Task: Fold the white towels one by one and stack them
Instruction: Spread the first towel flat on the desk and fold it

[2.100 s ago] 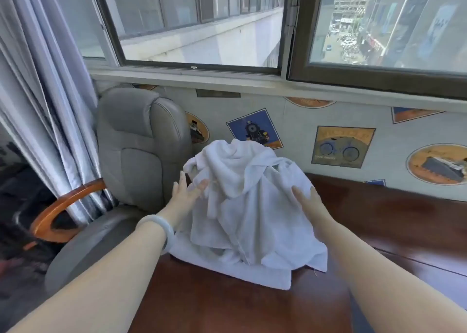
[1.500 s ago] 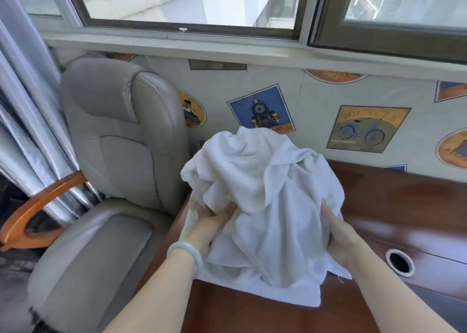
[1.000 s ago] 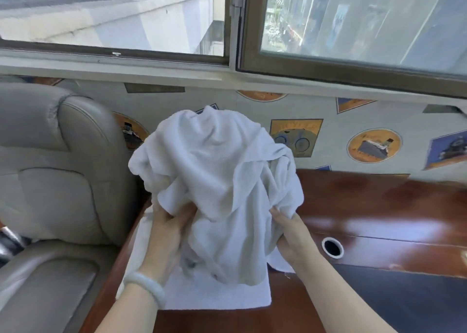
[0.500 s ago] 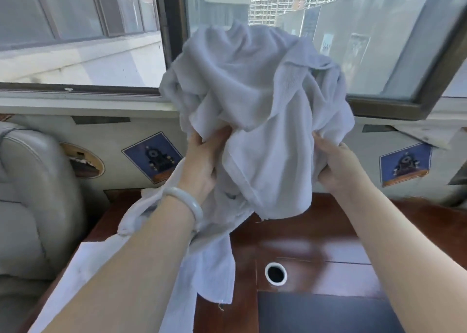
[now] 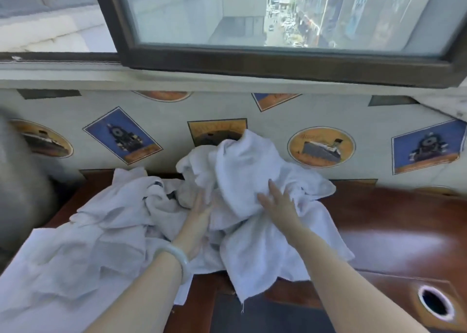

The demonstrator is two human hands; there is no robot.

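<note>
Heap of white towels (image 5: pixel 242 171) sits crumpled on the wooden desk (image 5: pixel 394 234), up against the stickered wall (image 5: pixel 75 110) under the window. More white cloth, the spread towels (image 5: pixel 83 244), trails from the heap toward the desk's left near edge. No folded stack in view, so the task looks barely started.

Right hand (image 5: pixel 278 202) lies on the front of the heap, fingers straight and spread, pressing, gripping nothing. Left hand (image 5: pixel 199 216), pale bangle (image 5: pixel 174 254) on its wrist, reaches into the folds at the heap's middle. Its fingertips are buried in cloth, so I cannot tell whether it pinches a towel or just touches.

Step in hand, as I judge it: separate one towel from the tangle. To do it well:
- find a hem or corner, not a fistful of the middle
- hold the heap down with the right hand while the left draws one towel free
- lay it flat on the bare wood to the right, away from the cable hole (image 5: pixel 434 305)
- match corners before creasing

Risk: layers cling, and two towels may come up together, or the left-hand cloth may slide off the edge.
</note>
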